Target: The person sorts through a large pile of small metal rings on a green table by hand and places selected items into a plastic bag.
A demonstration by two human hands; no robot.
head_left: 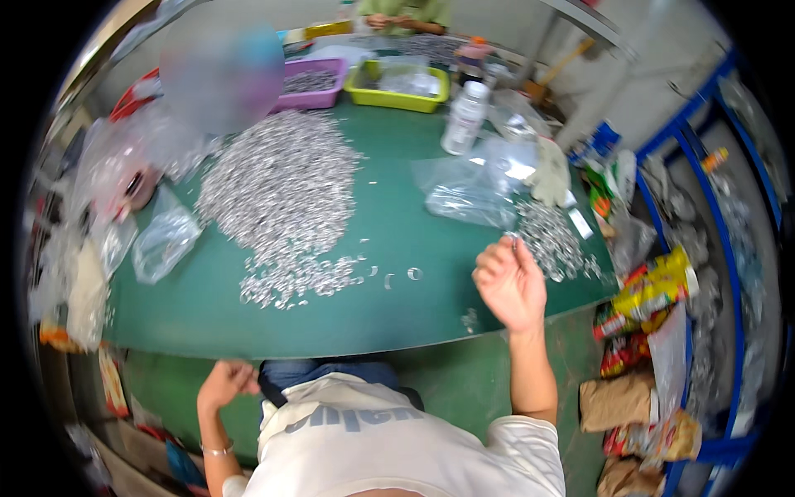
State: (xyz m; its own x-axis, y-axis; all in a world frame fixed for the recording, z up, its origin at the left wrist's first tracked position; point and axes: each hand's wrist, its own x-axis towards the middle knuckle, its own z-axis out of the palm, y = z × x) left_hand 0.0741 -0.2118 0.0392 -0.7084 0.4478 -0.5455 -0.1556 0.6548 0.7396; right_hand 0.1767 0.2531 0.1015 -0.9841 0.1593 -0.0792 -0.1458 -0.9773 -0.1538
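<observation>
My right hand [511,282] is raised over the right side of the green table [397,319], thumb and fingers pinched together. A tiny grey metal piece [514,238] seems to show at its fingertips. Just beyond lies a smaller pile of shiny metal rings [551,240]. Below the table's front edge, by my lap, my left hand [228,383] has its fingers curled in; what they hold, if anything, is hidden. A large heap of small silvery metal rings [286,182] covers the left middle of the table. One loose ring [414,273] lies apart from it.
Clear plastic bags [472,190] and a white bottle [465,118] stand beyond my right hand. Purple [331,93] and yellow-green trays [397,101] sit at the back. Another person's hands [389,21] work at the far end. Blue shelving [687,157] borders the right.
</observation>
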